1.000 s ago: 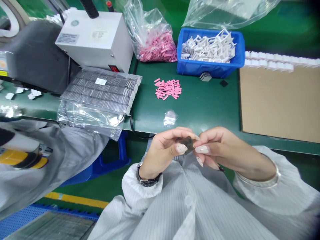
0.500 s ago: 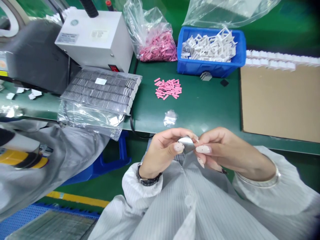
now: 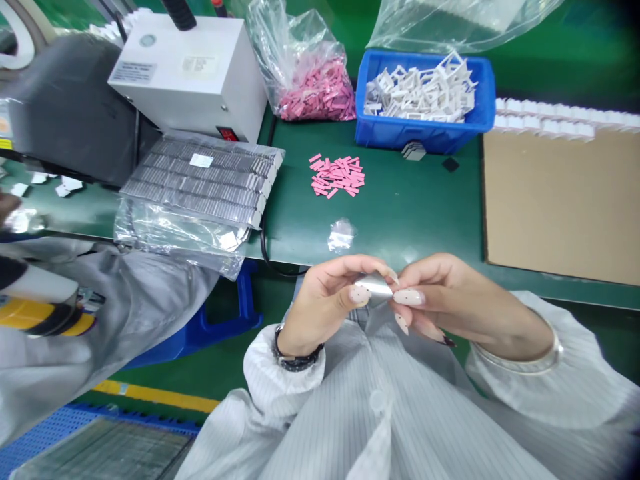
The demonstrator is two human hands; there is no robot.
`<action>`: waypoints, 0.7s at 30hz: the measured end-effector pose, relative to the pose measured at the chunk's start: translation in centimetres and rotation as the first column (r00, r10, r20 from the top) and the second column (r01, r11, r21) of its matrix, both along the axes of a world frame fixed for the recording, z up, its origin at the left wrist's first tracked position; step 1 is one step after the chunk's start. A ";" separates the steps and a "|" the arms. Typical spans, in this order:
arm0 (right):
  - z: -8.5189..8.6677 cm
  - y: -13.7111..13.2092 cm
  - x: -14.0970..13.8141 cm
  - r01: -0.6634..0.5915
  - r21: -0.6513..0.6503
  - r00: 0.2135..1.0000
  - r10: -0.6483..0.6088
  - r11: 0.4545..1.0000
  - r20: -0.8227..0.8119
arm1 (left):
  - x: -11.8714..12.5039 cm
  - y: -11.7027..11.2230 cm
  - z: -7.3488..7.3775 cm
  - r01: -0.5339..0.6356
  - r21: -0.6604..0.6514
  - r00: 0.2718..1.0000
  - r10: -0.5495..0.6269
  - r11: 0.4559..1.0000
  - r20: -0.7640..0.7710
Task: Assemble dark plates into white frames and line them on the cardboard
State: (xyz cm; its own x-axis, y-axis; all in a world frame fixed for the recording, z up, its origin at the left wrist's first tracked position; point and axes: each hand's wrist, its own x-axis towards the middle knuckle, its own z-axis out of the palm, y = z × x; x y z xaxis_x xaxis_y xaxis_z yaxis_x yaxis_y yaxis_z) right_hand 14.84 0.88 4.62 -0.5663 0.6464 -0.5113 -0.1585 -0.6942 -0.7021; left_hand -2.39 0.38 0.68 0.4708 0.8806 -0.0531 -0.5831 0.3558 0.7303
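At five o'clock from the pink strips, the left hand, nearly closed, is pinching a silvery plate; the right hand is pinching its three-o'clock corner: fine handling, probably calling next for steadiness.

A small plate sits between the left hand and the right hand, at the near edge of the workbench. Beyond them lie film pieces, then a pile of strips, with a bag behind. Right of the bag stands a bin holding frames; farther right lies a cardboard sheet. Left of the pile, a wrapped pack lies before a machine.
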 end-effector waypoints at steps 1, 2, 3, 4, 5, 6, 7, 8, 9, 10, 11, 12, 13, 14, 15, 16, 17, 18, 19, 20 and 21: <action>0.0 0.0 0.0 0.001 -0.001 1.000 -0.001 1.000 0.004 | 0.0 0.0 0.0 -0.002 -0.005 1.000 0.002 1.000 -0.005; 0.0 0.1 -0.1 0.004 -0.002 1.000 -0.004 1.000 0.010 | 0.0 0.0 0.0 -0.003 -0.010 1.000 0.003 1.000 -0.012; 0.0 0.1 -0.1 0.005 -0.003 1.000 -0.005 1.000 0.012 | 0.0 0.0 0.0 -0.009 -0.017 1.000 0.008 1.000 -0.023; 0.0 0.1 -0.1 0.005 -0.001 1.000 -0.005 1.000 0.011 | 0.0 0.0 0.0 -0.015 -0.024 0.999 0.014 1.000 -0.034; -0.1 0.2 -0.2 0.005 0.000 1.000 -0.005 1.000 0.007 | 0.0 0.0 0.0 -0.021 -0.028 0.999 0.020 0.999 -0.044; -0.1 0.2 -0.1 0.005 0.000 1.000 -0.005 1.000 0.002 | 0.0 -0.1 0.0 -0.026 -0.030 0.999 0.024 0.999 -0.049; -0.2 0.2 -0.1 0.005 0.002 1.000 -0.005 1.000 -0.002 | 0.0 -0.1 0.0 -0.027 -0.029 0.998 0.025 0.999 -0.049; -0.2 0.1 -0.1 0.006 0.002 1.000 -0.006 1.000 -0.003 | 0.0 -0.1 0.0 -0.025 -0.025 0.999 0.023 0.999 -0.043; -0.3 0.1 -0.1 0.007 0.003 1.000 -0.007 1.000 0.000 | 0.0 -0.1 0.0 -0.022 -0.020 0.999 0.021 1.000 -0.033; -0.3 0.1 0.0 0.008 0.005 1.000 -0.008 1.000 0.007 | 0.0 -0.1 0.0 -0.017 -0.015 1.000 0.016 1.000 -0.022; -0.3 0.1 0.0 0.009 0.007 1.000 -0.009 1.000 0.012 | 0.0 -0.1 -0.1 -0.014 -0.011 1.000 0.014 1.000 -0.012; -0.3 0.1 0.0 0.008 0.011 1.000 -0.009 1.000 0.016 | 0.0 -0.1 -0.1 -0.013 -0.007 1.000 0.013 1.000 -0.005; -0.3 0.1 0.0 0.005 0.015 1.000 -0.006 1.000 0.020 | 0.1 -0.1 -0.1 -0.013 -0.003 1.000 0.013 1.000 0.001; -0.2 0.1 -0.1 0.003 0.018 1.000 -0.003 1.000 0.024 | 0.1 -0.1 -0.1 -0.014 0.000 1.000 0.014 1.000 0.005; -0.2 0.1 -0.1 0.000 0.021 1.000 -0.001 1.000 0.029 | 0.1 -0.1 -0.1 -0.014 0.000 1.000 0.014 1.000 0.005; -0.1 0.1 -0.1 -0.001 0.024 0.999 0.000 1.000 0.034 | 0.1 -0.1 0.0 -0.013 -0.001 1.000 0.013 1.000 0.002; -0.1 0.0 -0.1 -0.002 0.025 0.999 0.001 1.000 0.038 | 0.1 -0.1 0.0 -0.012 -0.002 1.000 0.012 1.000 0.000; 0.0 0.0 -0.1 0.000 0.026 0.999 -0.001 1.000 0.041 | 0.1 -0.1 0.0 -0.010 -0.003 1.000 0.010 1.000 -0.002; 0.0 0.0 -0.1 0.004 0.025 0.999 -0.005 1.000 0.041 | 0.1 -0.1 0.0 -0.009 -0.003 1.000 0.009 1.000 -0.002; 0.0 0.0 -0.1 0.006 0.026 0.999 -0.007 1.000 0.041 | 0.1 -0.1 0.0 -0.007 -0.002 1.000 0.007 1.000 0.000; 0.0 0.0 -0.1 0.007 0.026 0.999 -0.008 1.000 0.041 | 0.1 -0.1 0.1 -0.006 0.000 1.000 0.006 1.000 0.002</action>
State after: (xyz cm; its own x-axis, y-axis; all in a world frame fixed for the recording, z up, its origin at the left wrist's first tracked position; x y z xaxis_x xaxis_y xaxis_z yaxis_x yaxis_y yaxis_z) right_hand 14.77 0.88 4.62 -0.5403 0.6642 -0.5167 -0.1349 -0.6744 -0.7259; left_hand -2.33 0.31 0.73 0.4659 0.8833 -0.0519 -0.5869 0.3524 0.7290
